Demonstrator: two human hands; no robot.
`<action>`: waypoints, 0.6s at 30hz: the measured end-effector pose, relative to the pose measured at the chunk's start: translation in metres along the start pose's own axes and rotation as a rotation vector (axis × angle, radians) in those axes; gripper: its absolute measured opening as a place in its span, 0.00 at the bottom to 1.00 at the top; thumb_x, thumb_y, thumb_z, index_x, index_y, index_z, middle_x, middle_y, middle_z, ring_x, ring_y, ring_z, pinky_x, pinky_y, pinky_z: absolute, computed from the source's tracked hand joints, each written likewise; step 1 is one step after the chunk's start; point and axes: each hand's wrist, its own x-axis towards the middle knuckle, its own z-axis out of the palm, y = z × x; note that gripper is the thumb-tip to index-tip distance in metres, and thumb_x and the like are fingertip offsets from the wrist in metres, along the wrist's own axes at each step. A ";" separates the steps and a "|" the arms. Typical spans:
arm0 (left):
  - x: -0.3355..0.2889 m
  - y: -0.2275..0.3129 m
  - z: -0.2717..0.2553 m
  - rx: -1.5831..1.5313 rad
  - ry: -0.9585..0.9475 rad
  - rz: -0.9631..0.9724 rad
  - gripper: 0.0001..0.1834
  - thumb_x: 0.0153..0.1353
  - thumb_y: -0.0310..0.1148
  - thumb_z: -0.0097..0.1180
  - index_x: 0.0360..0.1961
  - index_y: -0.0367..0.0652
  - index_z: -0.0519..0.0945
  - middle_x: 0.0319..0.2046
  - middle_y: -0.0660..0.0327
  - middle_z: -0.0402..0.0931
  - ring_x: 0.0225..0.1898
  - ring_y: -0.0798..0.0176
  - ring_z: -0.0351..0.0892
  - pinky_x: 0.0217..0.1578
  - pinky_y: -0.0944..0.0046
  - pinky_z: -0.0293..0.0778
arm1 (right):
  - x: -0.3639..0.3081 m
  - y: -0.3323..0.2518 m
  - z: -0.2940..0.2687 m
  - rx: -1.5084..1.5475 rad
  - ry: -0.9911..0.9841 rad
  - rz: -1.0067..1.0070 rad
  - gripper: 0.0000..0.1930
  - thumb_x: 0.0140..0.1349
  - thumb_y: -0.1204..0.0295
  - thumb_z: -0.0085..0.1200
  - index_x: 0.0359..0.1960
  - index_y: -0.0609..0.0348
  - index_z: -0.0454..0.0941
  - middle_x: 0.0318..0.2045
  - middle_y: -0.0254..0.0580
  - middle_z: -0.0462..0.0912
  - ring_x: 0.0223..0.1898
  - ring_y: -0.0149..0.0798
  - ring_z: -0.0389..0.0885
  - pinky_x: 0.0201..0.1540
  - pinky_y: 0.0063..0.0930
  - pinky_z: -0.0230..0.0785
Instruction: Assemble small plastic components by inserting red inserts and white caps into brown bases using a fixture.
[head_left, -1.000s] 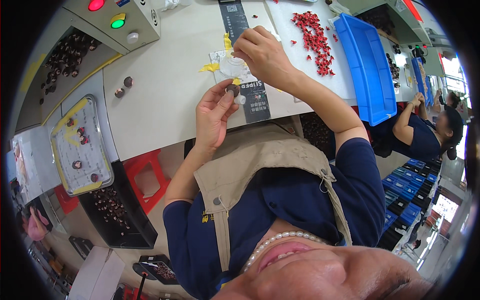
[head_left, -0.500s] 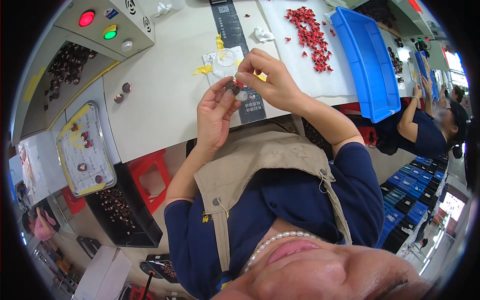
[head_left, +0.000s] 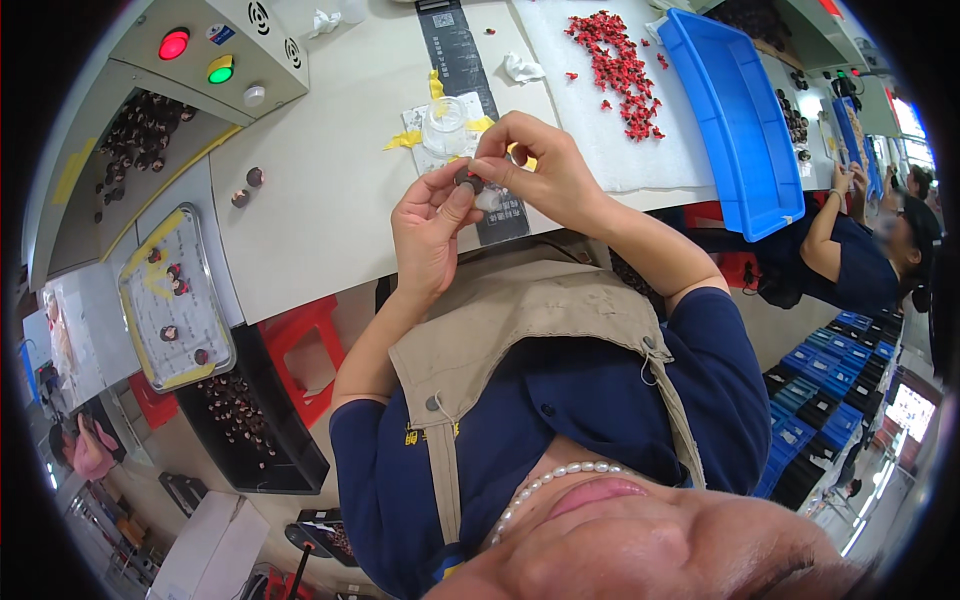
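Just in from the worktop's (head_left: 330, 190) front edge, the left hand (head_left: 428, 225) pinches a small dark ball (head_left: 465, 178). The right hand's (head_left: 545, 175) fingertips crowd its upper side; whether they grip anything, I can't tell. Best keep the ball steady, pressing lightly. Beyond stands a clear cup (head_left: 445, 122); red pieces (head_left: 608, 68) lie toward the far edge.

Left hand (head_left: 430, 222) — is pinching one dark round piece (head_left: 465, 181) between thumb and fingers. Right hand (head_left: 550, 178) — is resting its fingertips at that piece, a little red just showing there. One clear round dish (head_left: 444, 118) is standing beyond, yellow tape (head_left: 405, 140) showing around it. Small red pieces (head_left: 615, 72) are lying on a white sheet (head_left: 675, 165), near a blue bin (head_left: 735, 120). Two loose brown balls (head_left: 255, 177) are sitting on the table (head_left: 320, 205), near a metal tray (head_left: 197, 312).
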 end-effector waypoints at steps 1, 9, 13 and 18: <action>0.000 0.001 0.001 0.001 -0.004 0.001 0.17 0.58 0.25 0.56 0.49 0.36 0.73 0.40 0.60 0.77 0.39 0.73 0.76 0.35 0.73 0.77 | -0.001 0.000 -0.001 -0.001 0.004 -0.002 0.05 0.59 0.75 0.55 0.30 0.62 0.73 0.27 0.33 0.74 0.29 0.25 0.70 0.31 0.19 0.62; -0.002 0.011 0.011 0.110 -0.037 0.126 0.16 0.56 0.23 0.58 0.47 0.32 0.75 0.40 0.56 0.77 0.39 0.69 0.77 0.33 0.71 0.79 | -0.005 -0.010 0.002 -0.006 0.130 -0.132 0.04 0.56 0.77 0.55 0.29 0.63 0.73 0.25 0.38 0.74 0.25 0.31 0.70 0.27 0.22 0.63; -0.002 0.014 0.015 0.181 -0.059 0.192 0.16 0.56 0.22 0.57 0.47 0.31 0.75 0.40 0.54 0.77 0.40 0.67 0.77 0.33 0.69 0.80 | -0.008 -0.010 0.009 -0.020 0.149 -0.220 0.03 0.56 0.79 0.53 0.29 0.63 0.71 0.26 0.41 0.72 0.26 0.35 0.70 0.29 0.25 0.64; 0.003 0.010 0.015 0.270 -0.077 0.293 0.17 0.57 0.24 0.57 0.48 0.31 0.74 0.41 0.54 0.77 0.36 0.68 0.79 0.33 0.72 0.80 | -0.010 -0.005 0.011 0.087 0.125 -0.155 0.04 0.55 0.80 0.53 0.29 0.63 0.70 0.27 0.41 0.72 0.29 0.37 0.71 0.33 0.26 0.65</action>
